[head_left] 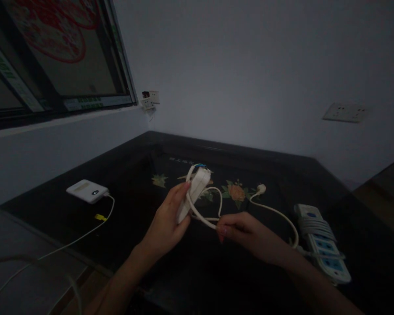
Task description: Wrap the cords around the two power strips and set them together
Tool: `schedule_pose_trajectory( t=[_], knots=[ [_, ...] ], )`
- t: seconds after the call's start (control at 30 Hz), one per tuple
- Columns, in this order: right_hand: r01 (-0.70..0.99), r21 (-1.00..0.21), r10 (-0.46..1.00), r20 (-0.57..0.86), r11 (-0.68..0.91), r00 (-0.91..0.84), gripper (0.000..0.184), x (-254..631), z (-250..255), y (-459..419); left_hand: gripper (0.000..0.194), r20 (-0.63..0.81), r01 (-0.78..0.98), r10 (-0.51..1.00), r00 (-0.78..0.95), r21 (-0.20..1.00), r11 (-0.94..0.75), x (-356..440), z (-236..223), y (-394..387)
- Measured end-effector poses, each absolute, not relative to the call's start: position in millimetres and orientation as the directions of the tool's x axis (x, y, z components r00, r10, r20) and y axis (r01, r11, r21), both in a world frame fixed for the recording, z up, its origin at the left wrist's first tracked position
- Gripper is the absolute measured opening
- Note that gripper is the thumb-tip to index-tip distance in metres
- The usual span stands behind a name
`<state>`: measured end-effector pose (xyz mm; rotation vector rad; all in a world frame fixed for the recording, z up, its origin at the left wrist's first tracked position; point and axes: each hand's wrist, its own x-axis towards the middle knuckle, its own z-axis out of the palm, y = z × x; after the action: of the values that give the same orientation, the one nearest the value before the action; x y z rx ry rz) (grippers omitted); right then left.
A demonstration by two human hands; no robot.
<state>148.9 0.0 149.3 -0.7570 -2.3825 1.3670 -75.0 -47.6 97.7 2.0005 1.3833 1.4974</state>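
- A person's left hand (164, 223) is gripping a white power strip (197, 188) above the middle of a black table (124, 240), tilting its far end upward; the right hand (246, 232) is pinching a white cord (202, 218) just beside it.
- Thin wires (201, 166), blue among them, are showing at the strip's raised end — a hard tug from the right hand could be straining them loose or snapping a strand.
- The cord is looping across the strip and the left fingers, so a pull could be tightening the loop into a snag or twisting the strip from its hold.
- A plug (261, 189) is lying on the table, right of the printed flower, apart from the wall outlet (344, 112); its lead is running behind the right forearm, which could be dragging it.
- A second strip (325, 245), wound in grey cord, is resting toward the right edge — a sweeping elbow could be knocking it.
- Near the left edge, a white device (87, 191) is trailing its cable (75, 240) over the near edge, where a catch could be pulling it off.
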Motion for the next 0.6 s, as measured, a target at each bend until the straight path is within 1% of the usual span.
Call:
schedule_pose_trajectory(
  t=[0.1, 0.2, 0.3, 0.4, 0.47, 0.53, 0.6],
  knots=[
    [0.302, -0.848, 0.607, 0.03, 0.436, -0.794, 0.033, 155, 156, 3, 0.074, 0.5, 0.402, 0.865, -0.025, 0.798, -0.45, -71, 97, -50],
    [0.32, -0.822, 0.674, 0.102, 0.472, -0.732, 0.034, 162, 162, 6, 0.076, 0.384, 0.197, 0.922, -0.046, 0.908, -0.368, -67, 97, -52],
    [0.297, -0.813, 0.713, 0.193, 0.5, -0.674, 0.033, 166, 169, 7, 0.08, 0.307, -0.007, 0.951, -0.046, 0.951, -0.308, -62, 100, -53],
    [0.255, -0.812, 0.736, 0.282, 0.525, -0.616, 0.028, 164, 173, 11, 0.086, 0.238, -0.231, 0.971, 0.015, 0.946, -0.228, -56, 104, -55],
    [0.213, -0.819, 0.751, 0.341, 0.532, -0.565, 0.026, 161, 171, 16, 0.091, 0.193, -0.387, 0.976, 0.105, 0.912, -0.139, -51, 108, -57],
    [0.109, -0.84, 0.755, 0.411, 0.531, -0.512, 0.028, 156, 165, 23, 0.093, 0.178, -0.525, 0.963, 0.2, 0.849, -0.048, -46, 113, -59],
    [-0.02, -0.853, 0.746, 0.467, 0.521, -0.475, 0.033, 152, 154, 31, 0.093, 0.206, -0.643, 0.943, 0.262, 0.766, 0.011, -41, 120, -62]
  ],
)
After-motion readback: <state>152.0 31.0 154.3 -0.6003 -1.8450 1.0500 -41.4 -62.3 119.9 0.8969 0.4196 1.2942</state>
